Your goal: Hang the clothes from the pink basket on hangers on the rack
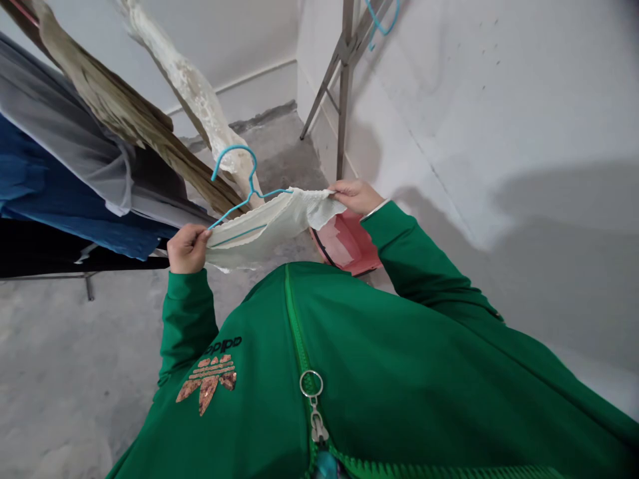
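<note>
Both grips are closed: the left hand (188, 249), at eleven o'clock, pinches a cream lace-edged garment (264, 229) against a blue wire hanger (233, 206); the right hand (355, 197), at one o'clock, stretches the fabric taut, leaving the hook free.

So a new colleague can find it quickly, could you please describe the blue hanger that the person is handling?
Above the green jacket, the left hand and right hand stretch a cream lace garment between them. The thin blue wire hanger lies along its top edge, unlike the other blue hanger up on the metal stand.
</note>
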{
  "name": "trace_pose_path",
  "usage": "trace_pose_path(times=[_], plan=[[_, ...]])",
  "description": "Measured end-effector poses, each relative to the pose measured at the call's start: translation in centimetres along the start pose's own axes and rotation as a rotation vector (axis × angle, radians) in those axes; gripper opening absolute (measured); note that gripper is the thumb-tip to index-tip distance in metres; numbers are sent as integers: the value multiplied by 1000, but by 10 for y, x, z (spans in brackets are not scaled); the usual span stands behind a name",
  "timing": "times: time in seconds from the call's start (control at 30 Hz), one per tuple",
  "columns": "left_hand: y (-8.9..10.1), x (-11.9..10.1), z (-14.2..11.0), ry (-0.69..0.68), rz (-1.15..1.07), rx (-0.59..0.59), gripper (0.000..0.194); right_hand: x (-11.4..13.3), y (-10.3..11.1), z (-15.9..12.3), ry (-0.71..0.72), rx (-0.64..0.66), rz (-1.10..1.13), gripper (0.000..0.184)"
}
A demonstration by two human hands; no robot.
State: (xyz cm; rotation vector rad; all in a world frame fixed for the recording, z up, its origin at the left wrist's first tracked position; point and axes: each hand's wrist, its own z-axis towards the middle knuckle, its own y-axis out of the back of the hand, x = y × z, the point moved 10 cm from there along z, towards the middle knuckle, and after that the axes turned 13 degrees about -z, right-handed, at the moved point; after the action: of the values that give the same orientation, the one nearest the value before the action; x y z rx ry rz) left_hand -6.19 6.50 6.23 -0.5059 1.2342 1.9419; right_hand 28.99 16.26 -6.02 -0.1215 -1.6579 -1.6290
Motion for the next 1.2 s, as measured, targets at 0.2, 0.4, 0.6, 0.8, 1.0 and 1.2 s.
trace_pose_path(times=[0.2,0.4,0.6,0.8,1.0,1.2], plan=[[-11,-13,3,-12,53,62,22,44,15,-4,186,-20,-124,52],[-18,-22,9,1,24,82,20,83,-1,-4,257,14,-108,46],[-27,10,4,91,-89,322,48,62,19,-20,66,-208,-27,50],[-26,26,5,116,-93,263,21,42,36,-35,-18,-255,37,51],[-19,20,14,100,-98,98,17,32,43,-44,-91,-283,101,46],[-20,14,0,101,-125,41,19,34,60,-66,-154,-287,122,40]])
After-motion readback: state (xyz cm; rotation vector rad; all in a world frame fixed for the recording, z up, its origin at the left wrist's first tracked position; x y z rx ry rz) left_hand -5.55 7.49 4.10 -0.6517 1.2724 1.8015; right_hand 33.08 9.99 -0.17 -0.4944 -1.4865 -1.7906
